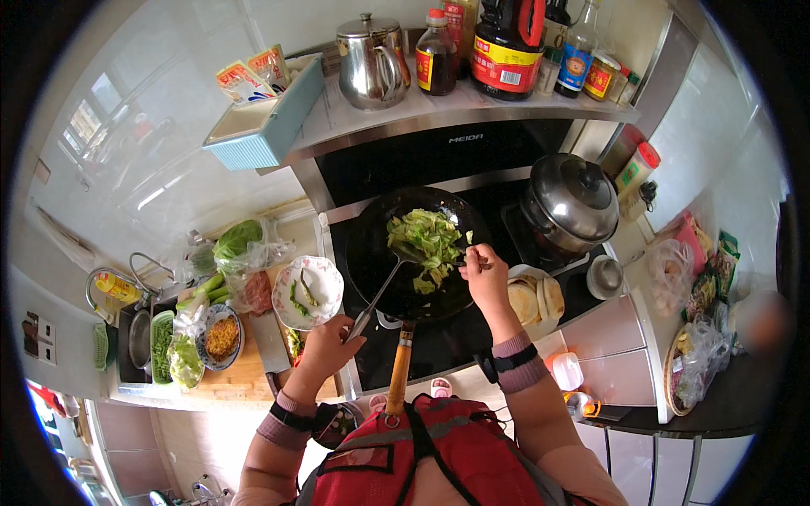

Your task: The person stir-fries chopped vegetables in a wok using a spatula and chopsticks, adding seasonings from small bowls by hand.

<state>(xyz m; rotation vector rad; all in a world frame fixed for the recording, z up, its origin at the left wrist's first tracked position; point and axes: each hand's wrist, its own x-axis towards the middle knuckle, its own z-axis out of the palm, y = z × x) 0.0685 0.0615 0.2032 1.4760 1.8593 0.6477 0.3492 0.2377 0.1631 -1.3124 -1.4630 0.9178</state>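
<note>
Chopped green cabbage leaves (427,237) lie in a black wok (380,278) with a wooden handle (398,373), which points towards my body. My left hand (332,348) grips the handle end of a metal spatula (381,294), whose head reaches the near left side of the leaves. Over the wok's right rim, my right hand (487,269) is closed around a utensil that it largely hides; a dark metal part of it shows at the leaves' right side. A small leaf piece is just above that hand. Left of the wok, a floral plate (323,269) holds green peppers.
A lidded steel pot (573,196) stands on the right burner. Flat breads (535,300) lie right of the wok. A cleaver (269,345) rests on the wooden cutting board (240,379), near a bowl of orange-brown food (221,337). Bottles and a steel kettle (372,63) line the shelf (392,123).
</note>
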